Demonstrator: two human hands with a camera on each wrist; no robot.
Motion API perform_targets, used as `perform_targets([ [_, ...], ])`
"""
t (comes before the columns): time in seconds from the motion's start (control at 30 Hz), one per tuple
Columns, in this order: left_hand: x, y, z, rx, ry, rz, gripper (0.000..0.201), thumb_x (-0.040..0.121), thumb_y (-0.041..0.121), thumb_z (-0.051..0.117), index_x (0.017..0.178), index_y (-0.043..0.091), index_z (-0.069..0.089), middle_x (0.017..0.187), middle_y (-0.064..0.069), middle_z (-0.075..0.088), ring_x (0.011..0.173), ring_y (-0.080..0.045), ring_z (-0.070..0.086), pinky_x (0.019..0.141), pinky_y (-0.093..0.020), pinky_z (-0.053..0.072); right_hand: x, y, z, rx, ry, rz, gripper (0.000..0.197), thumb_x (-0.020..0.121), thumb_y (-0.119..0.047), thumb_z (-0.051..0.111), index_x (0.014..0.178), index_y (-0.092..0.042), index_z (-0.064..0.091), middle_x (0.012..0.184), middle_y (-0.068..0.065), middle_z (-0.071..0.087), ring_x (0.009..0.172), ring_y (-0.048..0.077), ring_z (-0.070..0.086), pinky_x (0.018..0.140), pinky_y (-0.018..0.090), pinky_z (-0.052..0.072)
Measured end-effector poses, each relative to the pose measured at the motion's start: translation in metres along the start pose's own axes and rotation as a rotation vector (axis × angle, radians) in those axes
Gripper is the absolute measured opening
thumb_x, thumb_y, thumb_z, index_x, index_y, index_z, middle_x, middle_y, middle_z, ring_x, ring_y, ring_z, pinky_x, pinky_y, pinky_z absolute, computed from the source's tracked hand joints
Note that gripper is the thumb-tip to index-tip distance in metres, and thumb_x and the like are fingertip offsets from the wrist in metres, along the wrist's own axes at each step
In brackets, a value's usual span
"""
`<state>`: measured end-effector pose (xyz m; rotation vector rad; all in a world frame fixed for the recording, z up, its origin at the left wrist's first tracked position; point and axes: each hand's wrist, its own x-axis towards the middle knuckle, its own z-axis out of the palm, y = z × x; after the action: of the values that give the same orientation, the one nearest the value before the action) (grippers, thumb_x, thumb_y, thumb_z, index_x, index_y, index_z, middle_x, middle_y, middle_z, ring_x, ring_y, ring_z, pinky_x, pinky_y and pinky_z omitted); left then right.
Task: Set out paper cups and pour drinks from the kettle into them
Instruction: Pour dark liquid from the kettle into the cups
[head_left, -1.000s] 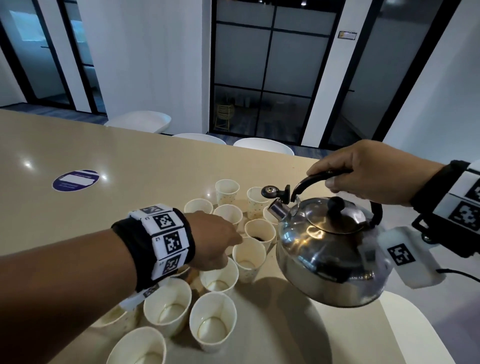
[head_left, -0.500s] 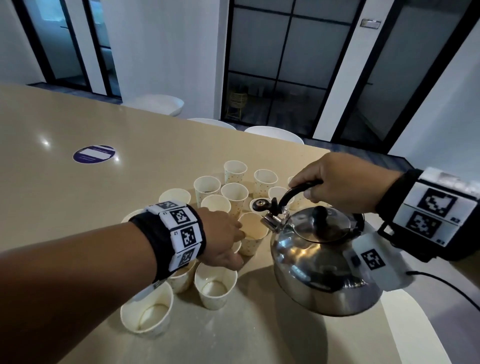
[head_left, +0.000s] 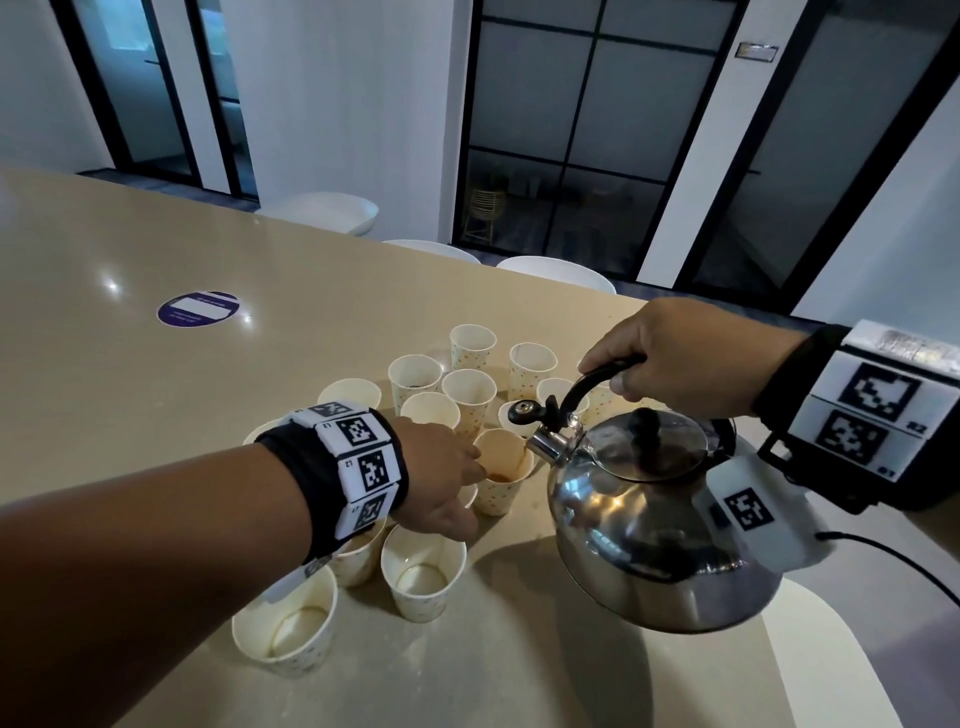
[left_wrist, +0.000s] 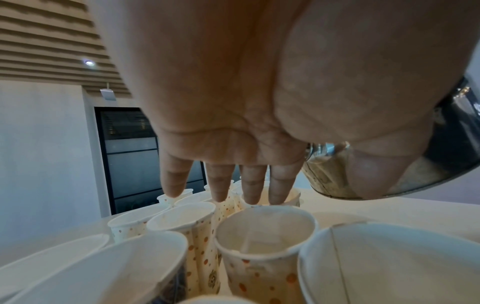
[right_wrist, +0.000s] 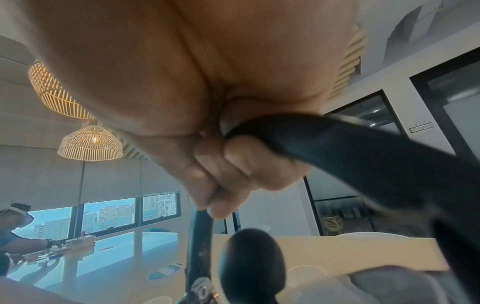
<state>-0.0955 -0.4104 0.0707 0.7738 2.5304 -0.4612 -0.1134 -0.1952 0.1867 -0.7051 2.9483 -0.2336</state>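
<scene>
Nearest to us on the beige surface (head_left: 156, 415) stand three paper cups with a little residue at the bottom — one by the near edge (head_left: 284, 629), one just beyond it (head_left: 423, 569) and one partly hidden under our left wrist. Our left hand (head_left: 441, 480) reaches over them with its fingers (left_wrist: 279, 185) straight and slightly spread, their tips at the rim of the cup being filled (head_left: 503, 470); whether they press on it we cannot tell. That cup holds a small pool of brown liquid, and the spout (head_left: 545, 444) of the steel kettle (head_left: 660, 535) sits right at its rim, the kettle tipped toward it and held clear of the surface near the right edge. Our right hand (head_left: 680, 358) is clamped on the black handle (right_wrist: 350, 156), fingers curled round it — the wrist view shows this plainly. Farther back a cluster of dotted cups (head_left: 470, 397) stands close together, some touching. Well beyond, toward the left, lies a round purple sticker (head_left: 198, 308), and white chairs (head_left: 332, 210) line the far edge.
</scene>
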Motion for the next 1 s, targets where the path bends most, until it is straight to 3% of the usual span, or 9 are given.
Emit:
perform_targets([
  [0.13, 0.001, 0.0, 0.001, 0.001, -0.003, -0.005, 0.07, 0.096, 0.062, 0.039, 0.154, 0.025, 0.034, 0.159, 0.004, 0.032, 0.14, -0.025, 0.036, 0.105, -0.05, 0.043, 0.0, 0.002, 0.0, -0.014, -0.007, -0.009, 0.031, 0.089, -0.012, 0.063, 0.112, -0.03, 0.072, 0.071, -0.026, 0.053, 0.085, 0.01, 0.059, 0.074, 0.021, 0.041],
  [0.3, 0.001, 0.001, 0.001, -0.01, -0.008, -0.022, 0.07, 0.095, 0.063, 0.039, 0.153, 0.025, 0.036, 0.156, 0.004, 0.036, 0.141, -0.024, 0.035, 0.107, -0.052, 0.041, 0.001, 0.004, -0.002, -0.013, -0.016, -0.02, 0.03, 0.09, -0.012, 0.063, 0.113, -0.029, 0.072, 0.067, -0.026, 0.051, 0.074, 0.003, 0.054, 0.062, 0.013, 0.036],
  [0.67, -0.002, 0.008, -0.002, -0.034, -0.004, -0.026, 0.07, 0.097, 0.061, 0.041, 0.157, 0.028, 0.028, 0.16, 0.007, 0.03, 0.141, -0.022, 0.033, 0.109, -0.046, 0.041, -0.005, 0.004, -0.003, -0.011, -0.025, -0.035, 0.031, 0.091, -0.012, 0.061, 0.115, -0.029, 0.071, 0.066, -0.028, 0.048, 0.085, 0.009, 0.056, 0.061, 0.008, 0.032],
  [0.9, -0.003, 0.008, -0.001, -0.063, 0.021, -0.066, 0.068, 0.099, 0.055, 0.041, 0.158, 0.026, 0.025, 0.164, 0.006, 0.023, 0.147, -0.022, 0.027, 0.112, -0.05, 0.037, -0.007, 0.006, 0.0, 0.034, -0.016, -0.032, 0.031, 0.089, -0.011, 0.062, 0.113, -0.028, 0.071, 0.069, -0.026, 0.052, 0.087, 0.011, 0.057, 0.068, 0.015, 0.039],
  [1.0, -0.015, -0.002, -0.008, -0.116, 0.08, -0.1, 0.059, 0.101, 0.046, 0.04, 0.155, 0.021, 0.033, 0.158, 0.001, 0.034, 0.143, -0.023, 0.035, 0.111, -0.048, 0.039, -0.011, 0.007, -0.002, 0.074, 0.018, -0.018, 0.031, 0.089, -0.011, 0.062, 0.112, -0.028, 0.071, 0.077, -0.023, 0.056, 0.085, 0.005, 0.059, 0.071, 0.016, 0.042],
])
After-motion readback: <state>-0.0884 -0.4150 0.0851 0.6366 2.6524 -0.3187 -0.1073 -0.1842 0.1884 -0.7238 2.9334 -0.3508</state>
